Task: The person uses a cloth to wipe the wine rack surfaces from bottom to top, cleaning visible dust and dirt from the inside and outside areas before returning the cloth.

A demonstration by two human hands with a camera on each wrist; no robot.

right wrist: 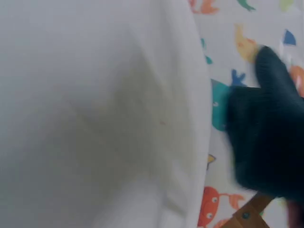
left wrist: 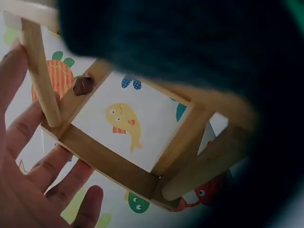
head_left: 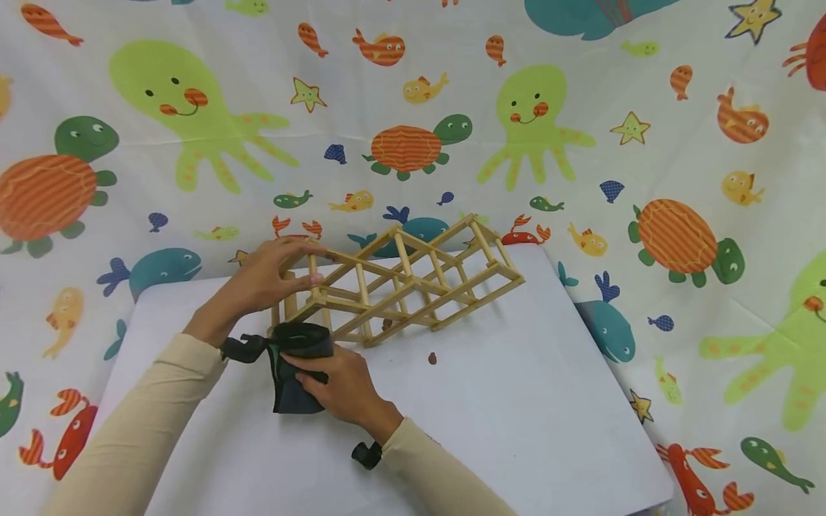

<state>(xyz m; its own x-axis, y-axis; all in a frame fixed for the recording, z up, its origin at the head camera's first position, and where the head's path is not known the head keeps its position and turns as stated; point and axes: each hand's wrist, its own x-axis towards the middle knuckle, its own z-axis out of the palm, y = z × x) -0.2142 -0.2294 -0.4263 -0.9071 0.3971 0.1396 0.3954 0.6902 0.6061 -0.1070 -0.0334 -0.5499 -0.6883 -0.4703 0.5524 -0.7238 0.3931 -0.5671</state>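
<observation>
A lattice-like wooden rack [head_left: 406, 279] of light slats and round rods stands on the white table, stretching from my left hand toward the back right. At its left end my left hand [head_left: 277, 269] holds the frame, and its fingers [left wrist: 45, 166] lie along a slat and rod in the left wrist view. My right hand [head_left: 345, 383] grips a dark blue-green folded cloth [head_left: 298, 401] just in front of that end. Close up, the cloth [left wrist: 156, 38] covers the top of the left wrist view. A small brown lump [left wrist: 83, 85] sits on a slat there.
The white tabletop [head_left: 516, 401] extends to the right and front. Another small brown bit [head_left: 432, 358] lies on it before the rack. Behind hangs a white curtain [head_left: 439, 93] printed with sea animals. Black straps [head_left: 366, 455] are at both wrists.
</observation>
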